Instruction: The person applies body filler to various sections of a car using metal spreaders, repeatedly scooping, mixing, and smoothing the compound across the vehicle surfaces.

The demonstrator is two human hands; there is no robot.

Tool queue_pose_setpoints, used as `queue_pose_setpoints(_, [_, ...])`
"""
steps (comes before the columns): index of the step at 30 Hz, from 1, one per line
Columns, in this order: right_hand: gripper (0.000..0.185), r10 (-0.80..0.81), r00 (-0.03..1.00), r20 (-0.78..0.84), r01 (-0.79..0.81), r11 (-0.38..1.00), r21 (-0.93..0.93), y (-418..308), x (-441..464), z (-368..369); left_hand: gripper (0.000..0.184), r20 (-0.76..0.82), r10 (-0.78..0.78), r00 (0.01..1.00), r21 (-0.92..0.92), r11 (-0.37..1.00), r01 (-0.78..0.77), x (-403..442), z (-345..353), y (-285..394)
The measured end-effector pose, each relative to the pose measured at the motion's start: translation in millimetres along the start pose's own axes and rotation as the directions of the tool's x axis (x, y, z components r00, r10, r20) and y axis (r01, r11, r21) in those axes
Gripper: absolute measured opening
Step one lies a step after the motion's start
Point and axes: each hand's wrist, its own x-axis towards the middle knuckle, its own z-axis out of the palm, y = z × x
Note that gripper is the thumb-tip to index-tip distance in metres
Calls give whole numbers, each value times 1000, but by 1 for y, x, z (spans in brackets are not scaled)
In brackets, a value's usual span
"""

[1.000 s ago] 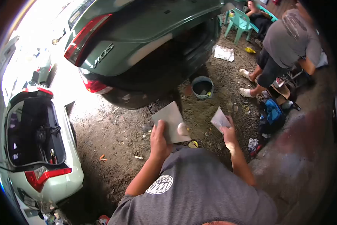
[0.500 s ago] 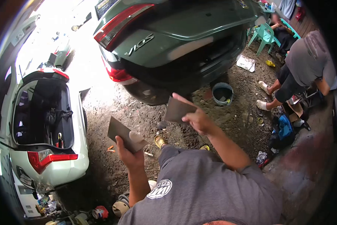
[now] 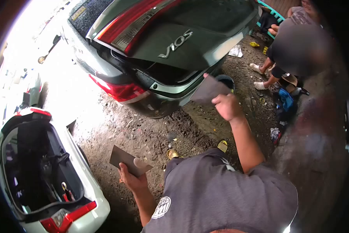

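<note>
My left hand (image 3: 132,179) grips a flat grey plate (image 3: 125,158) from below, and a pale pinkish lump (image 3: 139,163) sits on the plate's right part. Farther up and to the right, my right hand (image 3: 228,106) holds a thin dark grey rectangular sheet (image 3: 210,91), thumb on its near side. That sheet overlaps the lower edge of the dark green car's trunk lid (image 3: 205,42) in view; whether it touches the car I cannot tell. A pale patch (image 3: 225,48) shows on the lid's lower edge.
A white car (image 3: 90,186) with its rear open stands at the left. Behind the sheet is a bucket (image 3: 225,80). Another person (image 3: 298,46) bends over at the upper right, near a blue cloth (image 3: 286,99). My feet, in yellow footwear (image 3: 222,146), are on rough dirt ground (image 3: 116,124).
The green car's rear now appears larger and nearer. My right hand has moved away from my left, up and right, with the dark sheet. Both hands keep their hold.
</note>
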Motion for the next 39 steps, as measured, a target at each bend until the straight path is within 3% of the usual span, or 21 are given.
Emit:
queue_pose_setpoints(2, [72,-27,993,-118,51,978,202,7,9,14,40,18,-53,998,29,998,53,25,-14,14])
queue_pose_setpoints(4, [67,-66,991,-112,97,950,297,-7,18,39,41,61,-120,991,48,992,117,53,-34,24])
queue_pose_setpoints(5, [80,-65,997,-43,76,942,328,3,24,32,41,85,-130,988,38,991,127,62,-39,28])
queue_pose_setpoints(10, [72,-164,986,-29,165,933,319,-10,9,90,24,108,-194,975,49,981,190,93,-42,36])
queue_pose_setpoints(11, [61,-217,968,129,160,923,350,-7,1,92,24,103,-210,972,44,977,207,97,-44,35])
queue_pose_setpoints(13, [57,-136,930,341,122,991,64,3,-18,65,24,104,-247,963,39,969,244,106,-44,36])
queue_pose_setpoints(15, [59,123,953,277,-50,965,-258,25,-49,40,24,134,-284,950,46,959,280,115,-40,36])
queue_pose_setpoints(16, [61,232,955,185,-183,951,-250,49,-68,25,25,155,-305,940,57,952,300,118,-40,36])
queue_pose_setpoints(17, [62,327,942,78,-314,939,-142,81,-90,10,25,177,-323,930,67,946,316,121,-38,34])
queue_pose_setpoints(19, [64,468,874,-134,-413,858,305,160,-150,-23,25,221,-339,914,117,940,321,125,-31,29])
queue_pose_setpoints(21, [67,605,738,-299,-281,679,678,245,-220,-56,27,242,-396,886,181,915,360,134,-25,21])
queue_pose_setpoints(22, [68,735,588,-338,-211,543,812,301,-262,-85,29,236,-443,865,215,892,398,140,-24,14])
queue_pose_setpoints(24, [69,750,421,-510,-247,636,731,314,-286,-57,28,242,-564,790,276,820,501,146,-8,2])
queue_pose_setpoints(26, [70,654,600,-461,-113,640,760,292,-299,-30,27,183,-674,716,368,722,586,163,-8,-31])
queue_pose_setpoints(28, [73,356,843,-404,94,642,761,221,-268,-16,26,144,-733,665,408,656,635,169,10,-59])
queue_pose_setpoints(29, [74,265,853,-449,148,702,697,189,-254,-13,26,142,-755,640,405,634,658,166,21,-70])
queue_pose_setpoints(32, [71,192,894,-404,54,851,522,104,-197,-17,26,126,-771,624,395,616,682,160,41,-85])
queue_pose_setpoints(33, [68,113,911,-396,42,932,361,79,-167,-8,25,191,-759,622,396,640,659,154,51,-85])
queue_pose_setpoints(35, [63,90,993,-81,-105,973,-207,59,-110,-6,25,270,-764,585,355,644,678,150,60,-80])
queue_pose_setpoints(37, [50,-122,985,119,170,747,-643,42,-47,38,24,314,-720,619,314,694,648,147,62,-71])
queue_pose_setpoints(39, [36,-28,994,104,67,916,-395,29,-7,77,24,322,-671,668,263,741,617,148,58,-56])
